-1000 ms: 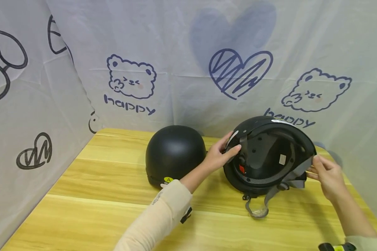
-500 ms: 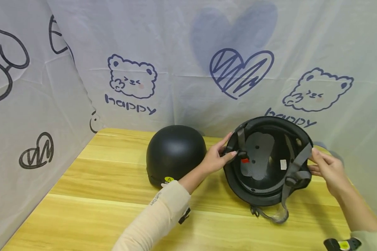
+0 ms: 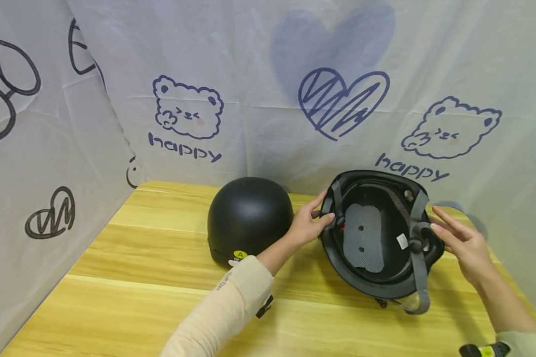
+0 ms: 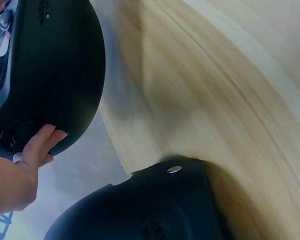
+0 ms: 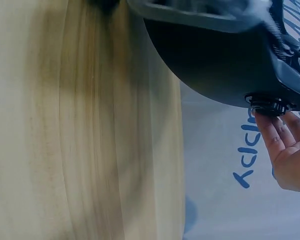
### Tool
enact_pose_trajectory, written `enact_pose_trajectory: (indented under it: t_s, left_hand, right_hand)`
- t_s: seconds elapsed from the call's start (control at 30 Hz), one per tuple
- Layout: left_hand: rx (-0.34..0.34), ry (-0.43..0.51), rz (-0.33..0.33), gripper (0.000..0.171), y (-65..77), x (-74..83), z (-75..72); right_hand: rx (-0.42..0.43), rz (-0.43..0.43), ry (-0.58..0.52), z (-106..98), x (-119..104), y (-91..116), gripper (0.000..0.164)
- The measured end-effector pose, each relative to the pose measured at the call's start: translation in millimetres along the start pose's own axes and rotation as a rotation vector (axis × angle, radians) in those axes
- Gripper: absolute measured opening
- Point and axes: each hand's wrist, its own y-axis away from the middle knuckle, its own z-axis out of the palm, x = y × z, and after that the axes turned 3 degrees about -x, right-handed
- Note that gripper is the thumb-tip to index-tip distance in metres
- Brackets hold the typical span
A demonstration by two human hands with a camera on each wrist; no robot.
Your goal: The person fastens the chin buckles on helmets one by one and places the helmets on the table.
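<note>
A black helmet (image 3: 335, 263) is tilted up over the right part of the table, its hollow inside facing me. Grey straps (image 3: 419, 267) cross its right side and loop below the rim. My left hand (image 3: 305, 225) grips the left edge, thumb at the rim and fingers along the outer shell. At the right side, my right hand (image 3: 466, 248) touches the helmet with spread, fairly straight fingers. In the right wrist view, its fingertips (image 5: 264, 120) meet a round black knob (image 5: 270, 105) on the shell. Close to my left forearm stands a second black helmet (image 3: 250, 213), dome up.
Both helmets are on or over a light wooden table (image 3: 129, 277). A white printed cloth (image 3: 259, 64) hangs behind it and along the left side. A yellow sticker (image 3: 239, 255) marks the second helmet's front. A black strap end (image 3: 264, 307) shows beside my left sleeve.
The held helmet has turned so its inside faces me more squarely, and its hanging strap has swung right. My right fingers have spread at the rim. The second helmet stays put.
</note>
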Motion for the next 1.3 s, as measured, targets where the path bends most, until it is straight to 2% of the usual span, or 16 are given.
enact_pose_trajectory:
  t_s: [0.13, 0.23, 0.33, 0.43, 0.5, 0.57, 0.6, 0.67, 0.7, 0.73, 0.83, 0.97, 1.17, 1.3]
  left_hand:
    - [0.020, 0.009, -0.066, 0.057, -2.1, -2.5, 2.0]
    - [0.033, -0.020, -0.111, 0.057, -3.6, -2.6, 3.2]
    - [0.033, -0.064, -0.134, 0.056, -4.5, -1.4, 3.6]
    - [0.030, -0.077, -0.156, 0.056, -4.4, -0.7, 4.2]
    - [0.030, -0.080, -0.168, 0.056, -4.4, -0.8, 4.3]
    - [0.031, -0.077, -0.181, 0.056, -4.4, -0.6, 4.8]
    - [0.032, -0.082, -0.185, 0.056, -4.5, -0.4, 5.0]
    - [0.044, -0.100, -0.187, 0.055, -4.6, 0.2, 5.6]
    - [0.053, -0.119, -0.186, 0.055, -4.6, 0.6, 5.9]
    - [0.062, -0.124, -0.185, 0.055, -4.5, 0.7, 6.4]
    - [0.093, -0.125, -0.187, 0.053, -4.1, 0.0, 7.6]
    - [0.126, -0.115, -0.190, 0.052, -3.8, -1.1, 8.0]
    - [0.124, -0.093, -0.195, 0.050, -5.0, -1.2, 7.3]
    - [0.095, -0.124, -0.198, 0.051, -5.3, -0.5, 5.9]
  right_hand:
    - [0.029, 0.045, 0.115, -25, 30, -8, 0.048]
    - [0.063, 0.095, 0.193, -45, 53, -15, 0.049]
    - [0.070, 0.159, 0.267, -51, 59, -17, 0.047]
    - [0.054, 0.220, 0.329, -46, 52, -16, 0.047]
    - [0.037, 0.219, 0.301, -40, 45, -14, 0.045]
    - [0.004, 0.232, 0.345, -35, 36, -13, 0.045]
    - [0.008, 0.220, 0.299, -33, 34, -12, 0.043]
    - [0.013, 0.228, 0.290, -30, 30, -13, 0.043]
    - [0.013, 0.250, 0.325, -28, 27, -13, 0.043]
    - [0.019, 0.240, 0.296, -28, 28, -13, 0.043]
    - [0.017, 0.254, 0.299, -29, 28, -15, 0.043]
    - [-0.001, 0.261, 0.273, -44, 45, -20, 0.043]
    - [0.056, 0.275, 0.237, -84, 99, -35, 0.046]
    - [0.067, 0.283, 0.270, -86, 104, -38, 0.048]
